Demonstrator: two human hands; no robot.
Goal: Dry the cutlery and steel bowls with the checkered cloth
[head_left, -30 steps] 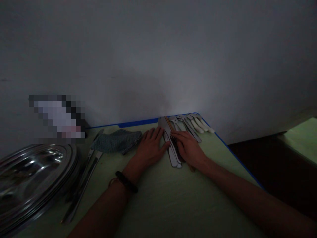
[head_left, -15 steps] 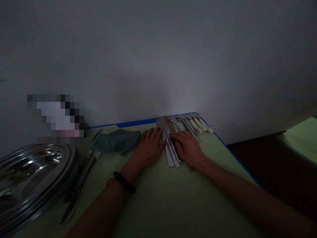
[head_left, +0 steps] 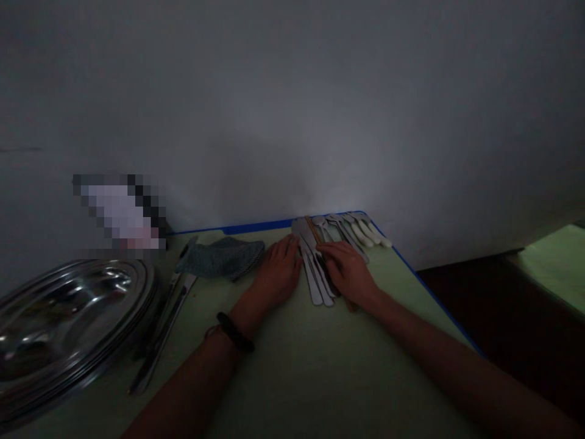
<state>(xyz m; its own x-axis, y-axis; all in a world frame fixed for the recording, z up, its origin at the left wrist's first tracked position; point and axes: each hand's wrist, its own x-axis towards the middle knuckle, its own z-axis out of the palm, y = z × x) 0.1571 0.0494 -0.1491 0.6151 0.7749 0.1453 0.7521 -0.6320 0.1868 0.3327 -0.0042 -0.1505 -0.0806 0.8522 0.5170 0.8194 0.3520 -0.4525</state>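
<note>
A bunch of metal table knives (head_left: 315, 277) lies on the pale green table, handles toward me. My left hand (head_left: 280, 268) rests flat along its left side, fingers stretched out and touching or nearly touching the outer knife. Wooden chopsticks (head_left: 312, 228) lie along the bunch's right side, partly covered by my right hand (head_left: 350, 271). The right fingers reach across them, slightly bent, with the thumb by the knives; neither hand lifts anything. Right of the chopsticks lie metal spoons (head_left: 322, 225) and several pieces of cutlery with white handles (head_left: 369, 235).
A grey-green cloth (head_left: 223, 257) lies left of my left hand, partly over more knives (head_left: 159, 335). Shiny steel divided trays (head_left: 91, 317) are stacked at the left. The table's blue edge (head_left: 260, 226) meets the wall (head_left: 292, 122). A blurred-out object (head_left: 121, 210) stands at the back left.
The view has shifted slightly, so the trays and cloth appear further right. My left hand sits a little closer against the knives; the right hand has hardly moved.
</note>
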